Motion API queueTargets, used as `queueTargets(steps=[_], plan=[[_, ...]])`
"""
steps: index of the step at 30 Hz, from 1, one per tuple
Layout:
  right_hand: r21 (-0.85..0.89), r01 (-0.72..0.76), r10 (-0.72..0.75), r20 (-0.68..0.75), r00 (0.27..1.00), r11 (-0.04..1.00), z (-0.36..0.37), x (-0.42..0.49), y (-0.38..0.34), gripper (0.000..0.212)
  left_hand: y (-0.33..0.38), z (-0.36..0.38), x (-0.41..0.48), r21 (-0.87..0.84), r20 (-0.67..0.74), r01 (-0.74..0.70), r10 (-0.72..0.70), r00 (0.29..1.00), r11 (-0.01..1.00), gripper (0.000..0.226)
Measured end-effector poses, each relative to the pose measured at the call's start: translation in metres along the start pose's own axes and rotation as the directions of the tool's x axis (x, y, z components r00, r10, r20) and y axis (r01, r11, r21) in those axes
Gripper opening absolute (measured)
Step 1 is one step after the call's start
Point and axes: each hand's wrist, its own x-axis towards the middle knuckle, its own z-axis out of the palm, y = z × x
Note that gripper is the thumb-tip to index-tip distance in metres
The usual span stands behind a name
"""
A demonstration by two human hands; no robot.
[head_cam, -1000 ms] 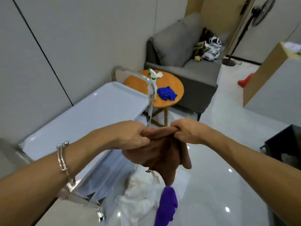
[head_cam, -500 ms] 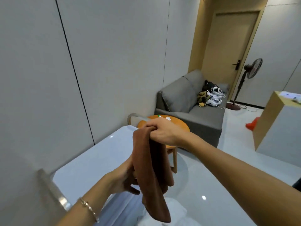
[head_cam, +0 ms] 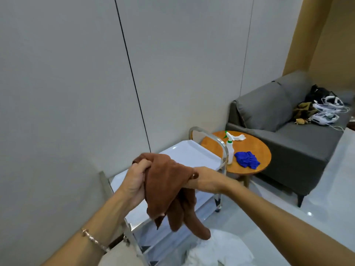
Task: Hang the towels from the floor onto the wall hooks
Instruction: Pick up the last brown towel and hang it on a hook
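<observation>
A crumpled brown terry towel (head_cam: pixel 169 181) is held aloft, gripped by the left hand (head_cam: pixel 134 181) at 9 o'clock and the right hand (head_cam: pixel 203 179) at 3 o'clock; no hook is seen, so hanging is judged outstanding.

Grey sofa (head_cam: pixel 284 120), round wooden table (head_cam: pixel 255 150)

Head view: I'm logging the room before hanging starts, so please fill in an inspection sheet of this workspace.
Surface: glossy floor; white cloth lies at the bottom edge.
Job's things: brown towel bunched, held up; no wall hooks seen.
Clutter: spray bottle, blue cloth, white rag on round table.
Hands: left hand and right hand both grip the towel.
Cables: white cable beside devices on sofa.
Surroundings: steel cart beside grey wall.
</observation>
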Motion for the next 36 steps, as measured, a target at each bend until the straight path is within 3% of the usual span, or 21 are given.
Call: queueTargets(steps=[3,5,7,10,12,15,19,22,25,31,36], plan=[[0.099,-0.287,0.251,0.279,0.927,0.953,0.032,-0.002,0.027,0.09,0.01,-0.008,-0.012,-0.037,-0.112,-0.091,0.086,0.99,0.995,0.039],[0.367,-0.31,0.161,0.382,0.91,0.877,0.05,-0.001,0.028,0.095,0.02,-0.012,-0.023,-0.044,-0.151,-0.116,0.108,0.983,0.992,0.031],[0.613,-0.255,0.041,0.341,0.939,0.748,0.062,0.005,0.014,0.084,0.024,-0.019,-0.032,-0.044,-0.171,-0.13,0.12,0.978,0.991,0.033],[0.793,-0.17,-0.051,0.246,0.968,0.585,0.072,0.017,-0.019,0.065,0.033,-0.037,-0.051,-0.021,-0.201,-0.167,0.159,0.967,0.986,0.04],[0.835,-0.104,-0.111,0.194,0.975,0.54,0.078,0.027,-0.04,0.055,0.041,-0.056,-0.066,0.006,-0.258,-0.184,0.179,0.949,0.983,0.048],[0.859,-0.014,-0.193,0.131,0.972,0.513,0.086,0.038,-0.079,0.024,0.055,-0.094,-0.094,0.027,-0.353,-0.205,0.201,0.914,0.978,0.034],[0.904,0.051,-0.262,0.069,0.963,0.425,0.099,0.048,-0.136,0.023,0.068,-0.176,-0.134,0.132,-0.559,-0.181,0.224,0.798,0.975,0.027],[0.887,0.128,-0.318,0.022,0.948,0.444,0.111,0.05,-0.181,0.016,0.073,-0.243,-0.183,0.176,-0.687,-0.124,0.212,0.695,0.977,0.019],[0.861,0.18,-0.341,-0.007,0.94,0.476,0.134,0.051,-0.224,0.016,0.075,-0.303,-0.233,0.181,-0.716,-0.084,0.19,0.671,0.98,0.027],[0.815,0.153,-0.308,0.033,0.951,0.559,0.196,0.05,-0.314,0.021,0.093,-0.386,-0.302,0.178,-0.776,-0.159,0.238,0.585,0.971,0.027],[0.569,0.245,-0.342,0.067,0.937,0.785,0.245,0.05,-0.375,0.014,0.099,-0.451,-0.352,0.232,-0.857,-0.201,0.298,0.42,0.952,0.039]])
